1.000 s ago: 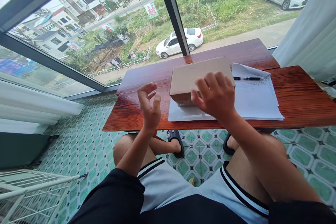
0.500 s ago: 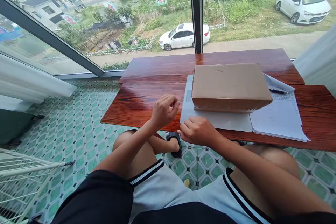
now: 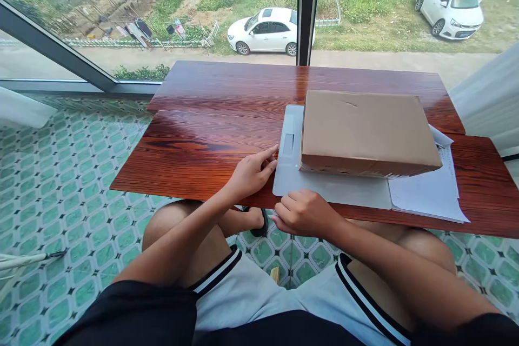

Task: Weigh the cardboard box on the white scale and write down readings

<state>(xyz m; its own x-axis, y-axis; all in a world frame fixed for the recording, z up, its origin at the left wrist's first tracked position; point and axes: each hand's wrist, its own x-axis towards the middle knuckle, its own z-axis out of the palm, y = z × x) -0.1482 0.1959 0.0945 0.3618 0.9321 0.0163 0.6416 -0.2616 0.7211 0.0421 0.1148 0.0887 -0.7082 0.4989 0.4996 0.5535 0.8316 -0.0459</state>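
My left hand (image 3: 254, 174) rests over the table with its fingers stretched forward, the tips at the left edge of a flat pale grey board (image 3: 344, 189). Whether they touch it, I cannot tell. My right hand (image 3: 305, 213) is curled closed at the table's front edge, by the board's near left corner, with nothing visible in it. On top of the board sits a closed brown cardboard box (image 3: 367, 127), which hides much of it. White paper sheets (image 3: 430, 197) lie at the board's right, partly under the box.
The reddish-brown wooden table (image 3: 194, 146) stands against large windows with a dark frame post (image 3: 308, 11). My knees are below its front edge. Green tiled floor (image 3: 73, 173) spreads to the left, where part of a white rack (image 3: 28, 260) shows. A white curtain (image 3: 492, 102) hangs at right.
The view has tilted down and shifted. My left hand has gone from loosely curled to stretched fingers at the board's edge. My right hand stays curled; the pen on the papers is now hidden.
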